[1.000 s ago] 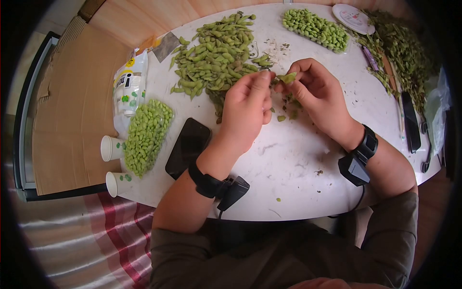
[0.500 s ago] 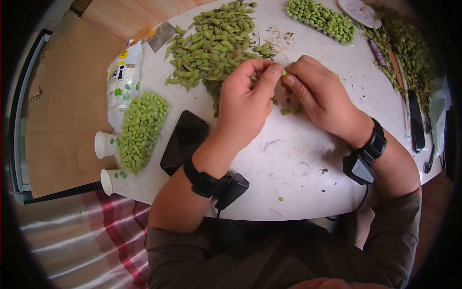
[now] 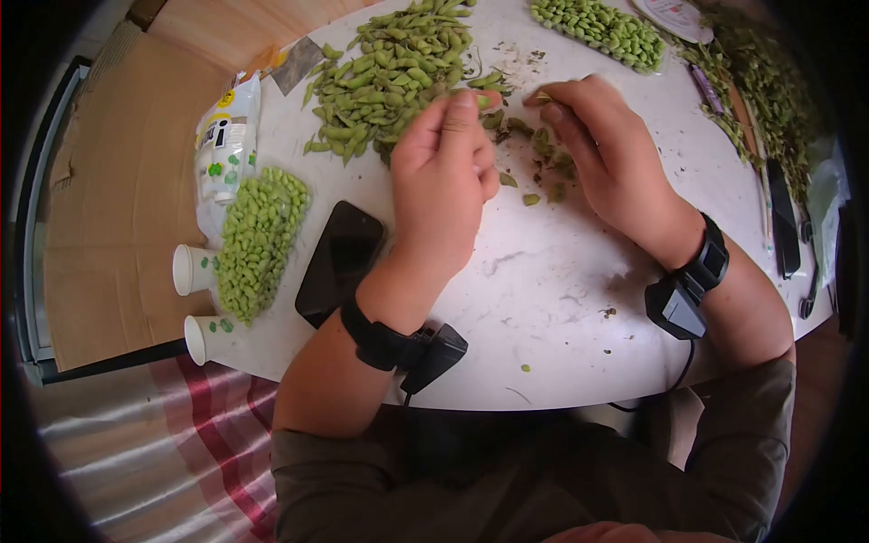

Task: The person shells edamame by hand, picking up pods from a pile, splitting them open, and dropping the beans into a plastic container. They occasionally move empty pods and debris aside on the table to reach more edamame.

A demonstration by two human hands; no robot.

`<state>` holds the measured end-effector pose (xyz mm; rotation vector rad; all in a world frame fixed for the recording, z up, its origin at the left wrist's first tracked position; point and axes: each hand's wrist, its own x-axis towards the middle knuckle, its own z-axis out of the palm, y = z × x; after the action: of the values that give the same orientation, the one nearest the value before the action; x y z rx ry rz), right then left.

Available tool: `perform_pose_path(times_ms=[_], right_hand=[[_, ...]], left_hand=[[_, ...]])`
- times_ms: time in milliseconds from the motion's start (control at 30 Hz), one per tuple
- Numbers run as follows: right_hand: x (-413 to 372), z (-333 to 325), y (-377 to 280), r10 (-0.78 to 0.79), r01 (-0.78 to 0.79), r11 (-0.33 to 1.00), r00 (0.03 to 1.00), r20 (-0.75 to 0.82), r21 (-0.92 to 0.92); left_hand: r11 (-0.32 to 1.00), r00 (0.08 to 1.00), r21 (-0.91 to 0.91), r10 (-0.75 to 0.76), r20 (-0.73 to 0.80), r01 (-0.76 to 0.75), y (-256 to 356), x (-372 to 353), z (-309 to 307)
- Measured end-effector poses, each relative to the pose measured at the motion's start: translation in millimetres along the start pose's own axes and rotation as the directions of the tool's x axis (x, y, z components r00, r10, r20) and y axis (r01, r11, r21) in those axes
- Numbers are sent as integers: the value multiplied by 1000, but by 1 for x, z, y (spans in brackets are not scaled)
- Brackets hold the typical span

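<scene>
My left hand (image 3: 442,185) is closed, with a green soybean pod (image 3: 483,102) pinched at its thumb and forefinger. It overlaps the near edge of a heap of soybean pods (image 3: 389,77). A short gap to the right, my right hand (image 3: 620,163) is bent into a pinch; a small greenish bit shows at its fingertips, too small to name. Between and below the hands lie scraps of pod shell (image 3: 554,167) on the white table (image 3: 534,299). Both wrists wear black straps with a dark device.
Shelled green beans fill a clear tray (image 3: 262,240) on the left and another tray (image 3: 602,34) at the back. A black phone (image 3: 342,262), two paper cups (image 3: 194,270) and a white packet (image 3: 228,145) lie at left. Cut stalks (image 3: 769,100) pile up at right.
My hands have moved apart: the left went left and slightly up with the pod, the right slightly up. The scraps between them now show more fully.
</scene>
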<state>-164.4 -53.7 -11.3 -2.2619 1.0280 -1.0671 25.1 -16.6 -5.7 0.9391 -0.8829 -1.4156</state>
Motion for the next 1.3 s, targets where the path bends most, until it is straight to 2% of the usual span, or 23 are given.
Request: perform_pose_path(times_ms=[33, 67, 100, 133, 167, 233, 267, 300, 367, 500, 567, 700, 767, 800, 867, 900, 967, 1000, 1067, 1100, 1167, 1300], right_hand=[[2, 0, 4, -180, 155, 948, 982, -65, -278], [1, 3, 6, -182, 156, 947, 981, -70, -281], [0, 7, 6, -212, 169, 916, 974, -83, -363], [0, 9, 5, -244, 179, 879, 965, -93, -442], [0, 7, 3, -246, 180, 878, 964, -97, -444], [2, 1, -7, -279, 247, 950, 946, -163, -190], [2, -1, -8, -274, 253, 958, 948, -164, -138], [2, -1, -8, -271, 249, 958, 948, -168, -141], [1, 1, -5, -251, 242, 967, 956, -154, -75], [3, -2, -2, -290, 276, 956, 942, -167, -102], [1, -1, -2, -272, 266, 962, 952, -140, -60], [1, 1, -3, -270, 268, 963, 954, -131, -35], [0, 3, -4, -294, 289, 956, 948, -123, -55], [1, 3, -3, -294, 290, 956, 948, -122, -54], [2, 2, -2, -344, 333, 936, 934, -93, -117], [3, 2, -2, -345, 334, 936, 934, -93, -116], [3, 0, -3, -339, 322, 936, 934, -116, -143], [3, -1, -3, -341, 325, 935, 933, -114, -140], [4, 0, -3, -387, 370, 917, 917, -99, -151], [5, 0, -4, -388, 372, 916, 916, -98, -149], [5, -1, -7, -496, 472, 849, 867, -50, -235], [4, -3, -12, -571, 566, 786, 819, 60, -250]], left_hand=[[1000, 999, -10, 5, -37, -5, 2, 1, 1], [1000, 999, -21, 9, -33, -10, 2, 0, 1], [1000, 1000, -21, 13, -28, -13, 3, 0, 3], [1000, 998, -13, -24, -57, 23, 3, -1, 5], [998, 994, -5, -60, -87, 60, 3, -2, 7], [997, 996, 70, -36, -78, 41, -3, -1, 2], [990, 997, 142, -14, -72, 24, -6, 0, 1], [989, 998, 144, -15, -66, 25, -8, 0, 2], [935, 994, 343, 106, -32, -88, -11, -2, 4], [911, 994, 399, 102, 26, -104, -11, -2, 0], [877, 984, 447, 166, 59, -175, -11, -2, 1], [880, 985, 444, 166, 46, -169, -10, -5, 3], [970, 999, 239, -42, 14, 38, -5, -7, 8], [970, 999, 239, -42, 13, 38, -4, -7, 8], [968, 972, -93, -234, 16, 235, -3, -6, 7], [968, 972, -93, -234, 14, 234, -2, -7, 8], [982, 985, 106, -160, 59, 154, 0, -9, 9], [983, 986, 105, -159, 56, 153, -1, -8, 9], [981, 980, -14, -195, 27, 196, -2, -6, 10], [981, 981, -14, -194, 25, 194, 0, -6, 9], [936, 953, -181, -301, 25, 301, 3, -7, 9], [937, 956, -227, -288, -62, 267, 5, -2, 5]])
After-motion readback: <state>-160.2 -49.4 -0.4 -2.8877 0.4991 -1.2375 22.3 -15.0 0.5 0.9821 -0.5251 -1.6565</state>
